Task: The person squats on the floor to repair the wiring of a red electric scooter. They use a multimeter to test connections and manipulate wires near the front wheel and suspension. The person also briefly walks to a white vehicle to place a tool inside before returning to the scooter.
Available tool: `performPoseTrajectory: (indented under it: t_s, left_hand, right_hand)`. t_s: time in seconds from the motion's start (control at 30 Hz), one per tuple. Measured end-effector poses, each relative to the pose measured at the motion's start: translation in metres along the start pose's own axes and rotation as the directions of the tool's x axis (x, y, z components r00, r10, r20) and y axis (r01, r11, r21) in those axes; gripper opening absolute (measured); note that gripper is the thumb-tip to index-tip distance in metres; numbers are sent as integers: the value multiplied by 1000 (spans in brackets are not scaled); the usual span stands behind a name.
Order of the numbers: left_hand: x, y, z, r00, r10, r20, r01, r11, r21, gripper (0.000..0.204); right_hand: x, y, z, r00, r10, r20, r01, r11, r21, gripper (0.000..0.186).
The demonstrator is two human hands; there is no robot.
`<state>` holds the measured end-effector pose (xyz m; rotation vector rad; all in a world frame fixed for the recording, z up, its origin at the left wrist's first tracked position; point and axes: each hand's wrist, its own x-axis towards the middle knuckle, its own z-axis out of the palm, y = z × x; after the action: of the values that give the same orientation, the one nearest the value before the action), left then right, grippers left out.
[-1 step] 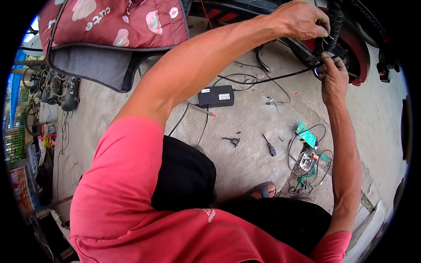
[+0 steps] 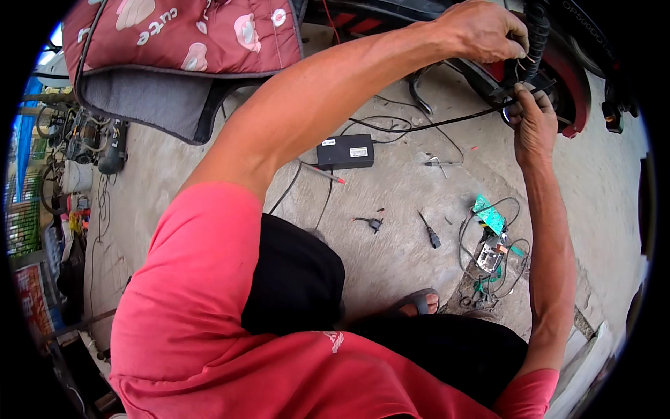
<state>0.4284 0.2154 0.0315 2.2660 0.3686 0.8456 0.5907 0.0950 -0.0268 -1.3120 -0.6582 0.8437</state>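
Observation:
My left hand (image 2: 486, 31) reaches across to the upper right, its fingers pinched at a thin wire (image 2: 517, 70) beside a black coil spring (image 2: 536, 38). Just below it, my right hand (image 2: 536, 124) is closed on a black cable (image 2: 457, 120), thumb and forefinger together near the wire. The cable trails off to the left across the floor. Something shiny and curved shows at the right hand's fingers; what it is I cannot make out. Both hands are at a scooter-like vehicle with a dark red fender (image 2: 578, 105). The exact wire ends are partly hidden by fingers.
On the concrete lie a black power adapter (image 2: 345, 151), a red-tipped probe (image 2: 331, 176), a small black connector (image 2: 370, 223), a cut plug (image 2: 431, 234) and a green circuit board (image 2: 488, 213) tangled with wires. A maroon padded cover (image 2: 188, 42) hangs upper left.

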Motion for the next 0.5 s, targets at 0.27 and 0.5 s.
performPoseTrajectory:
  t_s: [0.27, 0.5]
  left_hand:
    - [12, -10, 3, 998, 65, 12, -66, 994, 85, 27]
    - [27, 1, -5, 999, -10, 42, 3, 984, 177, 25]
  right_hand:
    - [-3, -1, 0, 999, -40, 29, 41, 997, -58, 13]
    - [-8, -6, 10, 998, -57, -15, 57, 998, -33, 12]
